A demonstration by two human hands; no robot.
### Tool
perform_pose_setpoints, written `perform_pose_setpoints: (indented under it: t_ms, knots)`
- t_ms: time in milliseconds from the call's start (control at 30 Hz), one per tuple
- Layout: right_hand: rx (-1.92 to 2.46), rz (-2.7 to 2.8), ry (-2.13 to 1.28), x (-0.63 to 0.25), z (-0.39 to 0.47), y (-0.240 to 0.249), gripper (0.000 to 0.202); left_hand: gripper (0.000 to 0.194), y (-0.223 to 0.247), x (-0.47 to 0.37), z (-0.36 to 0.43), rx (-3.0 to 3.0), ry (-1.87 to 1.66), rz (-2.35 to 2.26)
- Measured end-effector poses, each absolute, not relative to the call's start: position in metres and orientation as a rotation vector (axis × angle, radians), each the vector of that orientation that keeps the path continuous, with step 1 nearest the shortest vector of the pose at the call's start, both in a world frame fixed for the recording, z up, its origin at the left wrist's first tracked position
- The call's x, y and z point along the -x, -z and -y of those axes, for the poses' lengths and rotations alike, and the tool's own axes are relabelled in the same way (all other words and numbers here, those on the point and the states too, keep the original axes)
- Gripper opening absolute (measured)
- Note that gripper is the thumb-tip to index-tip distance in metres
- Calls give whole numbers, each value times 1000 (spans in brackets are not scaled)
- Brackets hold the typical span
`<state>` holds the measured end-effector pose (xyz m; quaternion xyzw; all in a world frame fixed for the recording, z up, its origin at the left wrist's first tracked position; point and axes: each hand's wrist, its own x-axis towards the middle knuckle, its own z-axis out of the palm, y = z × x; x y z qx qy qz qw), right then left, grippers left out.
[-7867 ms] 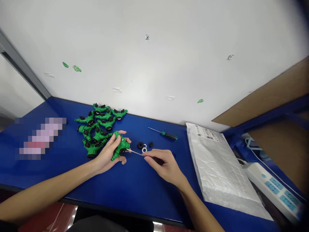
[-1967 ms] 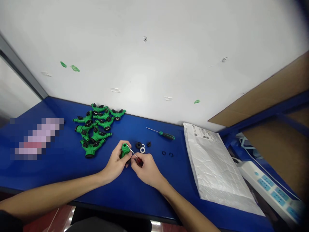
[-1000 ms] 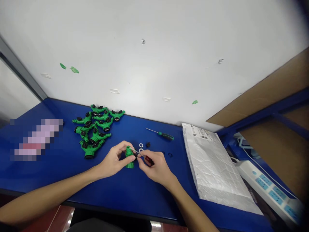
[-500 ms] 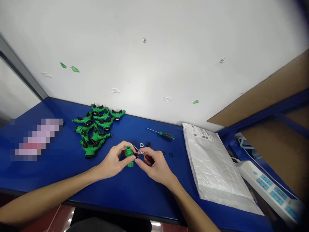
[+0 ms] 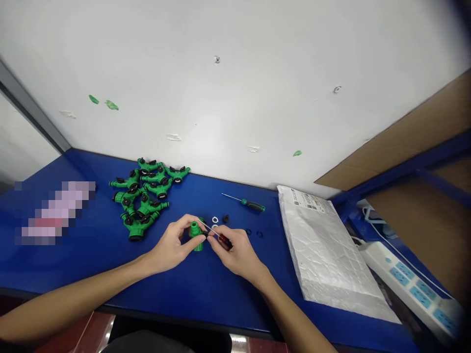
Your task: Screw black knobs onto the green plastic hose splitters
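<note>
My left hand (image 5: 178, 246) is closed around a green hose splitter (image 5: 195, 230), thumb in front and fingers behind. In my right hand (image 5: 235, 250) is a screwdriver with a dark red handle (image 5: 224, 241); its thin shaft slants up and left, past the splitter's top. My right thumb and fingertip also meet at a small black part (image 5: 206, 235) on the splitter's side; whether they pinch it I cannot tell. Just beyond the hands lie a white ring (image 5: 215, 220) and a small black piece (image 5: 225, 218). Two black rings (image 5: 259, 234) are to the right.
Several green hose splitters (image 5: 142, 196) with black levers are grouped at the left back. A green-handled screwdriver (image 5: 250, 204) lies near the wall. To the right are a silvery-white padded bag (image 5: 331, 260) and a power strip (image 5: 408, 284). A pixelated patch covers something at far left.
The view has shifted slightly. The splitter has turned a little in my left hand, and more green shows behind its top. Both hands keep their grips.
</note>
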<state>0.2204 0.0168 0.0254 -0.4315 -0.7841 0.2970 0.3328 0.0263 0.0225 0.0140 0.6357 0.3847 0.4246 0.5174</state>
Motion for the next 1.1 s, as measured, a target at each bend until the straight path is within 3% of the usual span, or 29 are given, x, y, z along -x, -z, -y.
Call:
perform_pose_setpoints:
  t_ms: [133, 267, 500, 800, 933, 1100]
  knots:
    - [1133, 2000, -852, -221, -18, -23, 10, 15, -14, -26, -22, -1494, -1028, -900]
    - [1130, 2087, -795, -223, -19, -22, 25, 15, -15, -25, -21, -1502, -998, -915]
    - [1049, 2108, -738, -228, -21, -26, 9, 17, -17, -25, -23, -1493, -944, -922]
    - [1089, 2108, -815, -225, -22, -26, 26, 17, -18, -25, -22, -1464, -951, -937]
    - [1002, 2097, -720, -226, -21, -24, 11, 18, -18, -25, -21, -1458, -941, -935]
    - [901, 2113, -683, -228, -21, -24, 10, 19, -18, -26, -20, -1442, -942, -917]
